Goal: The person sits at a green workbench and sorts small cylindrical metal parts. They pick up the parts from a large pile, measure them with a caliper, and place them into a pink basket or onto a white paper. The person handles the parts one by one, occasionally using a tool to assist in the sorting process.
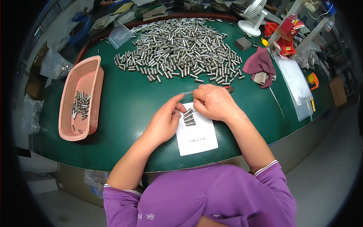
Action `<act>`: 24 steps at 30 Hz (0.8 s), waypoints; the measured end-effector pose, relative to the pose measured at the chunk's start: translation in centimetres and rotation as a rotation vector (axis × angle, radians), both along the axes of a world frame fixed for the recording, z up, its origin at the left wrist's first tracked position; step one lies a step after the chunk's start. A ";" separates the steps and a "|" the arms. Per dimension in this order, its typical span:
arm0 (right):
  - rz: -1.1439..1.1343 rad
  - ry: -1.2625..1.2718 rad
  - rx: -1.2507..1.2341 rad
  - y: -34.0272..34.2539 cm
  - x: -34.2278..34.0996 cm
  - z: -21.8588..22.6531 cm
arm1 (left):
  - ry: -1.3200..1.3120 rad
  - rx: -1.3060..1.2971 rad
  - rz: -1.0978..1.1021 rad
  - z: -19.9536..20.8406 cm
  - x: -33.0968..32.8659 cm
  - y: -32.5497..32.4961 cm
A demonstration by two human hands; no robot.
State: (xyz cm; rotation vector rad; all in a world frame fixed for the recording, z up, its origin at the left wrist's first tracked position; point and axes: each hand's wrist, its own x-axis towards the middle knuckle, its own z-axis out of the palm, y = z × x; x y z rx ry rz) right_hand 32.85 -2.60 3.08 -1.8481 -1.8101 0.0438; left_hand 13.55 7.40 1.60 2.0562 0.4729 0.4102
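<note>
Metal pins (189, 117), dark grey, lie side by side in a short, slightly fanned row on a white paper sheet (197, 140) near the middle of the bench's near edge. Printing on sheet; its lower edge lies just inside the bench edge.

Hands: apart from each other, one on either side of the sheet's upper part. Left hand (165, 120) is loosely curved, index finger extended, fingertips just beside the row; contact with the pins cannot be told. Right hand (214, 101) is curled, fingers folded in, over the sheet's upper right corner; whether it grips anything is hidden. Thin grey strip (186, 93) shows between the hands, beyond the sheet. Red-handled tool (230, 89) shows partly from behind the right hand.

Large heap of shiny metal cylinders (185, 49) spreads toward the far edge of the green bench (124, 102). Pink perforated basket (97, 94) stands near the left edge, with a smaller batch of cylinders inside.

Toward the right edge: maroon cloth (259, 62), crumpled; thin rod (276, 101), one end at the cloth; clear plastic sheeting (294, 89), lying flat; orange-yellow dispenser (313, 81) beside it. Near the far right corner: dark grey block (242, 44) and white fan (252, 19).
</note>
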 end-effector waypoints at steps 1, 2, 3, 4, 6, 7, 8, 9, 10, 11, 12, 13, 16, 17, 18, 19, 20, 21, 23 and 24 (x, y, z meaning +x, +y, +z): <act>0.010 0.008 -0.006 0.0 -0.1 -0.1 | -0.001 -0.011 0.001 0.0 0.0 0.0; 0.020 0.016 -0.013 -0.1 -0.3 -0.3 | -0.002 -0.021 0.001 -0.1 0.0 0.0; 0.029 0.028 -0.017 -0.2 -0.5 -0.3 | -0.001 -0.030 0.000 -0.1 0.0 0.1; 0.022 0.036 -0.066 -0.5 -0.8 0.2 | 0.000 -0.035 0.006 -0.1 0.0 0.1; 0.010 0.014 -0.063 -1.2 -1.5 1.1 | 0.005 -0.046 0.018 -0.3 -0.1 0.0; 0.005 0.005 -0.061 -1.5 -1.7 1.3 | -0.003 -0.027 0.014 -0.4 -0.1 0.1; 0.029 -0.006 -0.044 -1.8 -2.0 1.2 | -0.011 -0.008 0.011 -0.6 -0.1 0.2; 0.052 -0.015 -0.027 -2.1 -2.2 1.1 | -0.018 0.010 0.006 -0.8 -0.1 0.2; 0.075 -0.024 -0.010 -2.4 -2.5 1.0 | -0.026 0.018 0.008 -0.9 -0.1 0.3; 0.069 -0.072 -0.010 -2.7 -2.9 0.9 | -0.035 0.026 0.011 -1.0 0.0 0.3; 0.063 -0.117 -0.006 -3.0 -3.3 0.7 | -0.041 0.038 0.014 -1.0 0.0 0.3; 0.058 -0.163 -0.002 -3.2 -3.7 0.5 | -0.042 0.038 0.018 -1.0 0.0 0.3; 0.052 -0.217 -0.025 -4.0 -4.5 0.9 | -0.044 0.045 0.027 -1.1 0.0 0.4; 0.054 -0.240 -0.015 -4.2 -4.7 1.0 | -0.045 0.053 0.027 -1.2 -0.1 0.4; 0.059 -0.246 -0.014 -4.4 -4.8 0.9 | -0.047 0.060 0.021 -1.2 0.0 0.4; 0.063 -0.251 -0.012 -4.6 -4.9 0.9 | -0.036 0.057 0.020 -1.2 0.0 0.4; 0.067 -0.257 -0.011 -4.8 -5.0 0.9 | -0.025 0.054 0.019 -1.0 0.0 0.4; 0.068 -0.256 -0.010 -5.1 -5.1 0.9 | -0.014 0.051 0.016 -0.9 0.0 0.4; 0.070 -0.255 -0.007 -5.6 -5.3 0.8 | -0.035 0.057 0.003 -0.9 0.0 0.4; 0.072 -0.254 -0.004 -5.9 -5.4 0.8 | -0.045 0.059 -0.003 -0.9 0.0 0.3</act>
